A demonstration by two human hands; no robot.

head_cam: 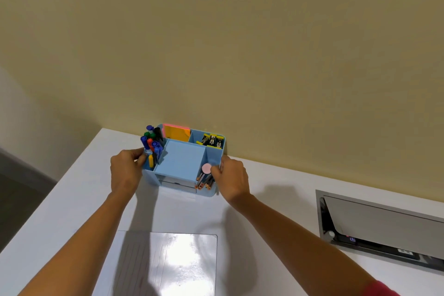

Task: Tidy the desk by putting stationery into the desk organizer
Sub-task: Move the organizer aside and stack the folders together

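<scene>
A light blue desk organizer [181,160] stands at the far edge of the white desk [276,190], close to the wall. My left hand [126,170] grips its left wall and my right hand [230,175] grips its right wall. Blue, green, red and black markers [151,140] stand in the back left compartment. Orange and pink sticky notes [177,132] sit at the back middle. Yellow and black clips [212,140] fill the back right. Pencils [203,181] and a pink round eraser [206,168] are in the front right compartment.
A shiny grey board [177,264] lies on the desk near me, between my forearms. A metal cable hatch [379,226] with an open flap is set into the desk at the right. The desk's left edge drops off to a dark floor.
</scene>
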